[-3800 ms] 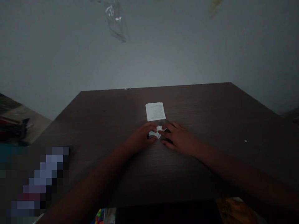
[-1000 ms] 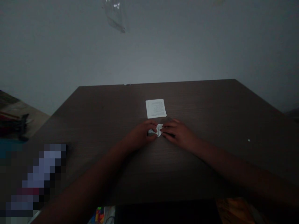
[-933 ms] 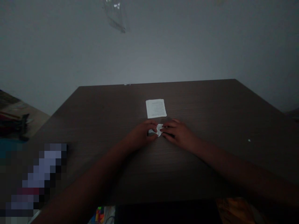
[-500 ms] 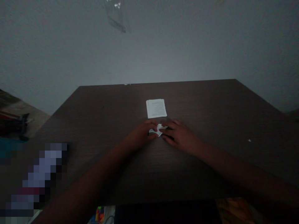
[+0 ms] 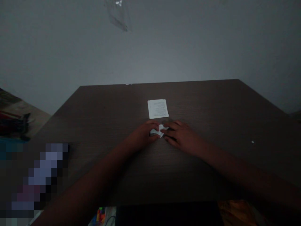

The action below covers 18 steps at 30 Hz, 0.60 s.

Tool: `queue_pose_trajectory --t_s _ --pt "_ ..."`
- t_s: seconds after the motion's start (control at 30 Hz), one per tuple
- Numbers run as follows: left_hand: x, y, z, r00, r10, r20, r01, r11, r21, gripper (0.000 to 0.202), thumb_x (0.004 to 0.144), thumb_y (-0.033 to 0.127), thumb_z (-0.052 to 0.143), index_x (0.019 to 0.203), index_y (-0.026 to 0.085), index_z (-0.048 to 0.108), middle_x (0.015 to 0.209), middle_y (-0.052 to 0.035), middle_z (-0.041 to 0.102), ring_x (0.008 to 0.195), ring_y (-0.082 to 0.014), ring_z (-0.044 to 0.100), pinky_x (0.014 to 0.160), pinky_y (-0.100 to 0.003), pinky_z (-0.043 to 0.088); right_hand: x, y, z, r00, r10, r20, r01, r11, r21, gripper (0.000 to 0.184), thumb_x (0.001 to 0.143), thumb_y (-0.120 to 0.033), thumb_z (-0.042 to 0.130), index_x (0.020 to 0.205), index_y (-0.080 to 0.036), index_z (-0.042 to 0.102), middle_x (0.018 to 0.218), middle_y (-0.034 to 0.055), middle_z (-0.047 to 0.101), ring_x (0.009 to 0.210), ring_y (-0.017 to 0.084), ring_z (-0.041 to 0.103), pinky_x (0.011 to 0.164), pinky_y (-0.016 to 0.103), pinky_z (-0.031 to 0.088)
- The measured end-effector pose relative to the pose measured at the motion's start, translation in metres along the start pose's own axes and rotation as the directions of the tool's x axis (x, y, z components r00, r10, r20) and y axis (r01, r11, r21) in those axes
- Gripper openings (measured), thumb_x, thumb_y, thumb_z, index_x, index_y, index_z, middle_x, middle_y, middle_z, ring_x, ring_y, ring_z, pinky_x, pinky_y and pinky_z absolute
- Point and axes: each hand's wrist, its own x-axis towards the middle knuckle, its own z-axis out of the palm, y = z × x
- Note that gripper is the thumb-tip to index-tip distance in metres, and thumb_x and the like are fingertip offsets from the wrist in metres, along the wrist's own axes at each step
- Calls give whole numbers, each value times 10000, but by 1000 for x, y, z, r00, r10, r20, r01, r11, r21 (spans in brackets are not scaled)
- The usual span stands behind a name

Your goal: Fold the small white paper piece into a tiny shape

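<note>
Between my hands, a small folded piece of printed paper [image 5: 161, 128] lies on the brown table, partly hidden by fingers. My left hand [image 5: 144, 133] comes at it from the left; its thumb and fingers curve around the paper's left side and hold it. From the right, my right hand [image 5: 182, 135] reaches over with its fingers spread, the fingertips resting on the paper's right part. Just beyond the hands lies a stack of square printed sheets [image 5: 158, 108], which neither hand touches.
The dark wood-grain table [image 5: 113, 103] meets a grey wall [image 5: 176, 40] at its far edge. A blurred-out rectangular object [image 5: 43, 172] is at the left. A tiny white scrap [image 5: 252, 142] lies on the right. Colourful items [image 5: 101, 216] show below the near edge.
Almost nothing differs. Both hands keep their places on the paper, and the view has shifted very slightly.
</note>
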Motion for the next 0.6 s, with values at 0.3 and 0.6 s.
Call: queue_pose_trajectory --t_s 0.3,0.6 --pt "-3 1 2 999 -4 -43 7 998 65 261 995 230 879 1240 235 789 1622 -144 703 1508 -353 703 1337 -574 552 0 3 0 1000 -5 12 5 1000 -2 387 1176 -306 688 1532 -299 839 1601 136 775 1398 386 722 1174 599 638" --pt "-5 9 -4 1000 1 2 -1 989 146 321 1065 233 786 1383 214 821 1601 -139 742 1527 -374 680 1367 -576 514 -1 5 1 1000 -22 0 22 1000 -14 392 1168 -312 714 1541 -317 835 1611 126 772 1411 387 704 1161 585 640"
